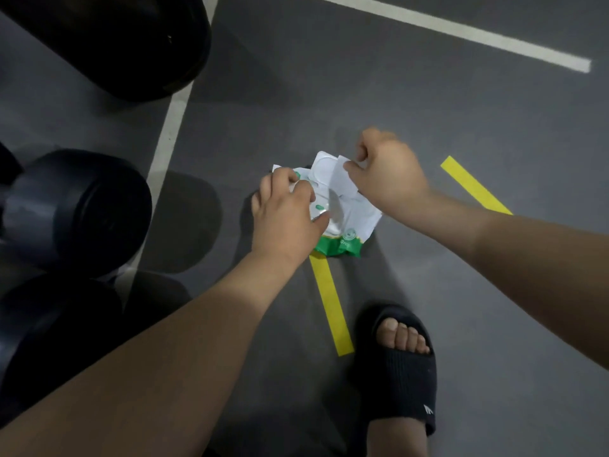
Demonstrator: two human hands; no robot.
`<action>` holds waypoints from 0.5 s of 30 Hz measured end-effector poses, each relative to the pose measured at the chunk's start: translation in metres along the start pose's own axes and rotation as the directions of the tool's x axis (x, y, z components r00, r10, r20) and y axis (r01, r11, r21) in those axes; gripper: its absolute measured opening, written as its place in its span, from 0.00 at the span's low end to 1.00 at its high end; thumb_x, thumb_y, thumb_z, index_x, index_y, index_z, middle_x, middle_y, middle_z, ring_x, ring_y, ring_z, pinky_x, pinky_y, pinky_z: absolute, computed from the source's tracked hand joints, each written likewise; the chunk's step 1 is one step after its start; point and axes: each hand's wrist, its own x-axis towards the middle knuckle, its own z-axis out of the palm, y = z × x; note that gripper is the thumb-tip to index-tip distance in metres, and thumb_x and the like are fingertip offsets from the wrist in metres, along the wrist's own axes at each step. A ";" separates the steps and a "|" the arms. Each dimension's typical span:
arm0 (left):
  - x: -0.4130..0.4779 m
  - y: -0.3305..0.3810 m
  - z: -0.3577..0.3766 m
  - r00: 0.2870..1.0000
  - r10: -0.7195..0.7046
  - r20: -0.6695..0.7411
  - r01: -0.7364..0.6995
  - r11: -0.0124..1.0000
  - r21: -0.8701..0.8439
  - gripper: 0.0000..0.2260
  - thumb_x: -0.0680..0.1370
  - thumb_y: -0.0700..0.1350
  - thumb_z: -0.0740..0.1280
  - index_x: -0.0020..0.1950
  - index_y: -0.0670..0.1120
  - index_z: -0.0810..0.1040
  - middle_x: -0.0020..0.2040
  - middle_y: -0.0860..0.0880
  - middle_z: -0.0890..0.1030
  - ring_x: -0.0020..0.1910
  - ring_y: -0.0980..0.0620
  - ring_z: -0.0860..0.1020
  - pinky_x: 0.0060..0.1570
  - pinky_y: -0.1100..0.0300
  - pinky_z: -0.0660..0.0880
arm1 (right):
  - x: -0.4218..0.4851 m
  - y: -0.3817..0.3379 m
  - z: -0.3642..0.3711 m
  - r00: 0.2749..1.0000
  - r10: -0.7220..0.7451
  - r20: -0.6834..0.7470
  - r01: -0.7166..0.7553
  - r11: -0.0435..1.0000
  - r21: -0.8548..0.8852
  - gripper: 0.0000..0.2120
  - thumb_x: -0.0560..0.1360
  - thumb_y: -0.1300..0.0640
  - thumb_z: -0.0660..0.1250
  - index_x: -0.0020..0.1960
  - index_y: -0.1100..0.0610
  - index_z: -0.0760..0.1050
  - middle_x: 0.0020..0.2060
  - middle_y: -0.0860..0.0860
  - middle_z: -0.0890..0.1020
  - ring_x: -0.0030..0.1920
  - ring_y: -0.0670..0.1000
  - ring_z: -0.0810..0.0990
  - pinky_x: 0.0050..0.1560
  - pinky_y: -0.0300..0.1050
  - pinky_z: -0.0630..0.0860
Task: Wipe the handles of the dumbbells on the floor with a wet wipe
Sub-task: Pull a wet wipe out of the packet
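The wet wipe (346, 181) is partly drawn out of its pack (346, 240), which lies flat on the grey floor (428, 127) in front of the person. The hinged lid (324, 164) of the pack stands open, and the sheet rises from the opening toward the upper right.

The right hand (390, 173) pinches the free edge of the wet wipe between thumb and forefinger; the remaining fingers are curled in. The left hand (286, 212) lies across the left part of the pack with its fingers spread and presses it to the floor. It does not appear to wrap round the pack.

Step in hand, as judged: extraction of one sheet. No handle has been wiped yet.

The dumbbells (82, 209) lie well apart from the pack, at the left edge of the view, beyond a white floor line (168, 140). Only their black heads show clearly; the handles are not plainly in view, so their long axis cannot be told.

Governing relation: the dumbbells lie to the left of the wet wipe and nearer the left hand, while the sheet is held by the right hand. The coming move therefore probably calls for a carry leftward across the body, or a transfer to the left hand.

A yellow tape strip (331, 308) starts under the pack's near edge. A foot in a black slipper (405, 367) stands just right of that strip.
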 end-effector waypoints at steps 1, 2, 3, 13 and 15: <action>0.002 0.002 0.004 1.000 0.015 0.005 -0.015 1.000 0.009 0.14 0.70 0.57 0.75 0.47 0.49 0.78 0.62 0.50 0.71 0.65 0.45 0.66 0.61 0.49 0.66 | 0.001 0.001 0.002 1.000 -0.006 0.010 0.006 1.000 -0.007 0.06 0.75 0.58 0.67 0.44 0.55 0.69 0.39 0.54 0.77 0.41 0.58 0.75 0.37 0.47 0.64; 0.003 0.004 0.007 1.000 0.023 0.006 -0.023 1.000 0.014 0.16 0.69 0.58 0.75 0.46 0.49 0.78 0.61 0.50 0.72 0.65 0.45 0.66 0.61 0.48 0.66 | 0.002 0.002 0.004 1.000 -0.010 0.028 0.010 1.000 0.002 0.05 0.75 0.59 0.67 0.43 0.55 0.70 0.38 0.54 0.78 0.42 0.59 0.77 0.37 0.48 0.67; 0.005 0.005 0.009 1.000 0.021 0.006 -0.021 1.000 0.015 0.17 0.69 0.60 0.75 0.45 0.49 0.78 0.60 0.51 0.72 0.65 0.45 0.66 0.61 0.48 0.66 | 0.002 0.004 0.006 0.999 -0.014 0.051 0.013 1.000 0.020 0.03 0.75 0.60 0.66 0.44 0.56 0.72 0.38 0.54 0.80 0.43 0.59 0.78 0.38 0.48 0.71; 0.004 0.005 0.011 1.000 -0.010 -0.001 0.010 0.999 -0.040 0.03 0.70 0.45 0.74 0.39 0.47 0.82 0.63 0.49 0.76 0.65 0.42 0.67 0.64 0.48 0.66 | -0.020 0.014 0.019 0.964 -0.253 0.078 0.248 0.967 0.065 0.06 0.73 0.65 0.66 0.48 0.61 0.80 0.44 0.57 0.81 0.43 0.58 0.80 0.43 0.49 0.75; 0.006 0.003 0.011 0.999 -0.037 -0.024 0.034 0.994 -0.106 0.03 0.70 0.42 0.72 0.37 0.45 0.82 0.61 0.47 0.79 0.63 0.41 0.70 0.62 0.52 0.69 | -0.026 0.014 0.021 0.959 -0.272 0.077 0.269 0.962 0.045 0.06 0.72 0.64 0.67 0.48 0.60 0.80 0.44 0.56 0.81 0.42 0.58 0.80 0.42 0.49 0.76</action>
